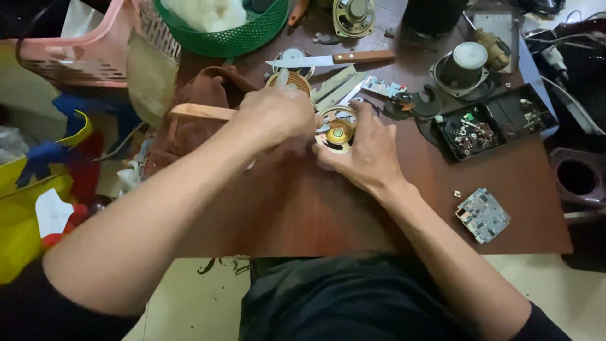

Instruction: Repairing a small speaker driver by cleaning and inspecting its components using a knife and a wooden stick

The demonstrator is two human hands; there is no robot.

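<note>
Small speaker [339, 131] amid crowded clutter

The speaker part [338, 131] lies near the middle of the tabletop [303, 215], between the left hand [274, 113] and the right hand [360, 155]. Behind it lies the knife [328, 60]. Right of it stands the parts tray [495, 120]. The circuit board [483, 215] lies near the right front corner. The basket [221, 25] stands at the rear left.
</note>
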